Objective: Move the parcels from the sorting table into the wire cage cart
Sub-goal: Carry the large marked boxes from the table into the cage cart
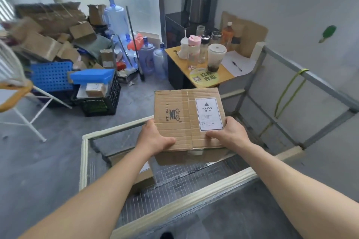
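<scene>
Cardboard parcel (182, 114) with a HEAVY label (209, 113) sits mid-frame, clamped between both hands. The left hand (155, 139) and right hand (230, 135) each grip a near corner, thumbs on top. It's held over the wire cage cart (84, 161). Another parcel (143, 176) lies inside at lower left, with open mesh (186, 178) to its right.

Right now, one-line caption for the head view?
Left hand and right hand hold a HEAVY-labelled cardboard box above the wire cage cart.
</scene>
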Tool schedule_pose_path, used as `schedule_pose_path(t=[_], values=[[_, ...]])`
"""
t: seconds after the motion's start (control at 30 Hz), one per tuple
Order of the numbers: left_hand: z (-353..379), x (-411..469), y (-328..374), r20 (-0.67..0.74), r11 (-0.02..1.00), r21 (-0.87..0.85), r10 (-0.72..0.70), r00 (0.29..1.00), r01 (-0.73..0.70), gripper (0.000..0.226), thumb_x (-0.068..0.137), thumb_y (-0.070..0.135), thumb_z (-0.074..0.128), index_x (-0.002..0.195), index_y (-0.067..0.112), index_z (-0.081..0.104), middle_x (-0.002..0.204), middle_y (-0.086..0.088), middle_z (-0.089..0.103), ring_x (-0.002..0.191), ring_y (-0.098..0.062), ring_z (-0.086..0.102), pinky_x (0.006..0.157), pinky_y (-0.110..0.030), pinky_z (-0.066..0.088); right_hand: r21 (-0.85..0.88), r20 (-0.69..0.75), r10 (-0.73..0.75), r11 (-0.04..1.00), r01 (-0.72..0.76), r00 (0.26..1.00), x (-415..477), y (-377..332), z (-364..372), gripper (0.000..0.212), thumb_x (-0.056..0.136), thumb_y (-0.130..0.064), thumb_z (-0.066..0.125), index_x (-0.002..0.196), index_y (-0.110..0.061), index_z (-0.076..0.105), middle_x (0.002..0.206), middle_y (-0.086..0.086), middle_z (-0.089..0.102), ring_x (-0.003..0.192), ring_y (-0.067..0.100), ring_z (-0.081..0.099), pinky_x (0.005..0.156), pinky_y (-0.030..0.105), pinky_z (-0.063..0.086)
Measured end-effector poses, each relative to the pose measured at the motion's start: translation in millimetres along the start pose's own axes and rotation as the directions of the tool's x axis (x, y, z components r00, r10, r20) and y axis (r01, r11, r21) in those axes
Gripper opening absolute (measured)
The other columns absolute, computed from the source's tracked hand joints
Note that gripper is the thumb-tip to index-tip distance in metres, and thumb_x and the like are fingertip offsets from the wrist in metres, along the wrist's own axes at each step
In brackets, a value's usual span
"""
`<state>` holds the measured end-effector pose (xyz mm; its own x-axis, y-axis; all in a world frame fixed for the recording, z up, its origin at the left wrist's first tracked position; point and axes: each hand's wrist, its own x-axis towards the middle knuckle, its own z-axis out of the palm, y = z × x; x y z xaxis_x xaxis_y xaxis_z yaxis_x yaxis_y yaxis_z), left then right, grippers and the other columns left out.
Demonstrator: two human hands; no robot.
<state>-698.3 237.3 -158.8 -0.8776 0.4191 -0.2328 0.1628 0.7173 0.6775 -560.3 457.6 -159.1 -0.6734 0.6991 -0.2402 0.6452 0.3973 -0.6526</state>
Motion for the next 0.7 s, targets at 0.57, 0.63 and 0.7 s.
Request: schedule_pose_path(t=[0.57,0.63,0.7], values=[[52,82,-109,0.122,0.970,-0.011,-0.241,0.963,0.244,0.084,0.059,0.033,0.091,0.126,0.014,0.044,0.121,-0.004,0.054,0.103,-0.021,0.059,0.089,-0.039,0.055,-0.195,0.221,0.161,0.974,-0.118,0.962,90,17,130,0.068,0.066,-0.045,0.085,0.114,-0.020,0.045,0.101,-0.010,0.058,0.092,0.013,0.060,0.065,0.029,0.047],[59,82,-125,0.133,0.956,-0.023,-0.286,0.949,0.292,0.085,0.062,0.032,0.090,0.129,0.014,0.041,0.124,-0.004,0.051,0.103,-0.019,0.057,0.082,-0.032,0.051,-0.212,0.252,0.169,0.970,-0.117,0.953,96,21,146,0.067,0.067,-0.044,0.086,0.114,-0.021,0.044,0.103,-0.009,0.058,0.092,0.014,0.060,0.065,0.028,0.046],[68,83,-139,0.144,0.942,-0.020,-0.328,0.934,0.334,0.087,0.065,0.032,0.089,0.132,0.014,0.037,0.125,-0.003,0.049,0.104,-0.020,0.055,0.083,-0.033,0.050,-0.229,0.281,0.164,0.968,-0.100,0.946,103,25,162,0.067,0.068,-0.043,0.086,0.115,-0.022,0.042,0.105,-0.009,0.058,0.093,0.016,0.060,0.068,0.031,0.047]])
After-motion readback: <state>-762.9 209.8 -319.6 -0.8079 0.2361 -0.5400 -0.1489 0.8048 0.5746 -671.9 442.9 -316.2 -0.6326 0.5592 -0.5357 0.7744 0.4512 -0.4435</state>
